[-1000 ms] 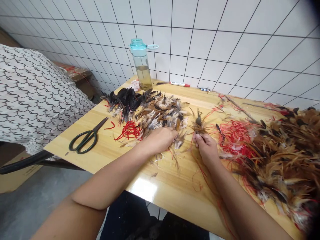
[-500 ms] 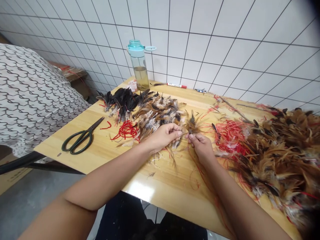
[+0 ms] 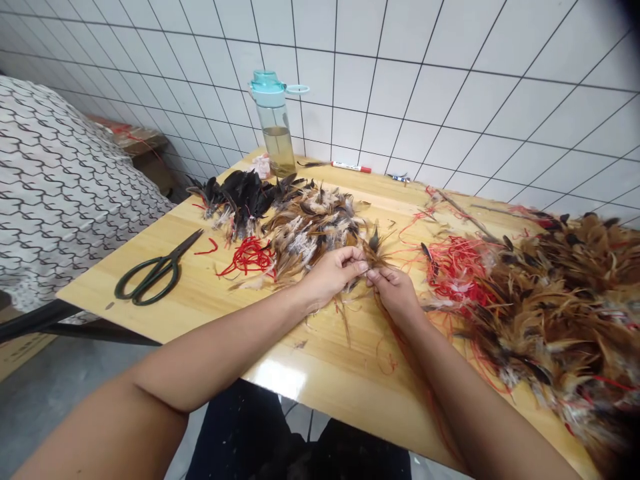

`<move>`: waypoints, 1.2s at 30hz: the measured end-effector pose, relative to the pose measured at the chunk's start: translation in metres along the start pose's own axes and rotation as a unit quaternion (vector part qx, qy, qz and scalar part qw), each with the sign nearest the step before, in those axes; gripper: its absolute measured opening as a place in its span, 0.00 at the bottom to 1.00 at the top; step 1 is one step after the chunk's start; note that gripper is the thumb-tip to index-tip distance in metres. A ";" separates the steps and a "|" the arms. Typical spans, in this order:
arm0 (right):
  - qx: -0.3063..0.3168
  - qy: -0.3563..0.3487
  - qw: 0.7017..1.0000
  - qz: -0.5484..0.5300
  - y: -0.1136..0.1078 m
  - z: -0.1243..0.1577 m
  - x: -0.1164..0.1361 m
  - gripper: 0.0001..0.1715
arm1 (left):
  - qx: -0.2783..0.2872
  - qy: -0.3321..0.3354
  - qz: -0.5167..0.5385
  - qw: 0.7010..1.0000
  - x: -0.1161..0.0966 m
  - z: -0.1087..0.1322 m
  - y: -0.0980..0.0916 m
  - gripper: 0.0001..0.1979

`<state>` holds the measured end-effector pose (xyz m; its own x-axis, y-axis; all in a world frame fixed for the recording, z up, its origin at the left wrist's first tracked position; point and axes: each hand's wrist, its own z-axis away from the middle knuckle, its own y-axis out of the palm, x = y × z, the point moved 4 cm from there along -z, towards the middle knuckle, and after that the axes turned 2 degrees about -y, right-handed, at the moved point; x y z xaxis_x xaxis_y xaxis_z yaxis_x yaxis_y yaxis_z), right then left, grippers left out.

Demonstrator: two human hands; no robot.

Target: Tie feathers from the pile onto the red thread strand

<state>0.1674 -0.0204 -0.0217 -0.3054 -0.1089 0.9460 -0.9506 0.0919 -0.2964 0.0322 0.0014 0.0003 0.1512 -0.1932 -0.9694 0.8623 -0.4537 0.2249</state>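
Note:
A small bunch of brown feathers (image 3: pixel 376 247) with one dark tip stands up from the fingertips of my right hand (image 3: pixel 397 292), which pinches it at the base. My left hand (image 3: pixel 339 270) is closed too, thumb against the fingers, its tips meeting the right fingertips at the bunch. Whatever sits in that left pinch is too small to make out. Just behind the left hand spreads a pile of brown and grey feathers (image 3: pixel 320 213). Thin red thread (image 3: pixel 391 363) trails over the wooden table (image 3: pixel 320 360) below the right hand.
Black-handled scissors (image 3: pixel 150 277) lie on the left, near cut red cords (image 3: pixel 249 258) and black feather bunches (image 3: pixel 245 197). Behind stand a water bottle (image 3: pixel 277 133) and a red-capped marker (image 3: pixel 351 167). A large brown feather heap (image 3: pixel 560 307) and tangled red thread (image 3: pixel 460 270) cover the right.
My right hand has moved left with the feather bunch, and the gap between my fingertips has closed. The camera view has shifted slightly.

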 end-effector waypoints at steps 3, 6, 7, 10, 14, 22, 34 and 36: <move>0.009 0.005 1.000 -0.012 0.001 0.001 0.000 0.17 | -0.004 0.015 -0.001 1.000 -0.004 0.002 0.004 0.13; 0.021 -0.001 0.999 -0.025 0.002 0.001 -0.001 0.19 | 0.000 0.027 -0.002 1.000 -0.008 0.003 0.007 0.11; 0.025 -0.006 0.999 -0.027 0.003 0.001 -0.001 0.20 | 0.000 0.029 -0.004 1.000 -0.009 0.003 0.008 0.11; 0.037 -0.015 0.999 -0.003 0.003 -0.001 -0.003 0.21 | 0.001 0.033 -0.008 0.999 -0.008 0.003 0.008 0.13; 0.057 -0.029 0.998 0.029 0.002 -0.002 0.000 0.21 | 0.019 0.030 0.020 0.999 -0.004 0.000 0.006 0.16; 0.047 -0.023 0.999 0.006 -0.001 0.003 0.007 0.21 | 0.029 -0.010 0.032 0.999 -0.003 0.000 0.004 0.21; 0.158 -0.024 0.987 -0.003 0.001 0.004 0.015 0.28 | 0.060 -0.008 -0.006 0.998 0.000 -0.001 0.000 0.18; 0.177 -0.026 0.984 0.000 0.002 0.004 0.017 0.29 | 0.076 -0.015 -0.002 0.997 0.001 -0.002 0.000 0.17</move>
<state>0.1606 -0.0260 -0.0069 -0.2988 -0.1602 0.9408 -0.9076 -0.2570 -0.3320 0.0331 0.0025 -0.0011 0.1316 -0.2172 -0.9672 0.7798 -0.5798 0.2363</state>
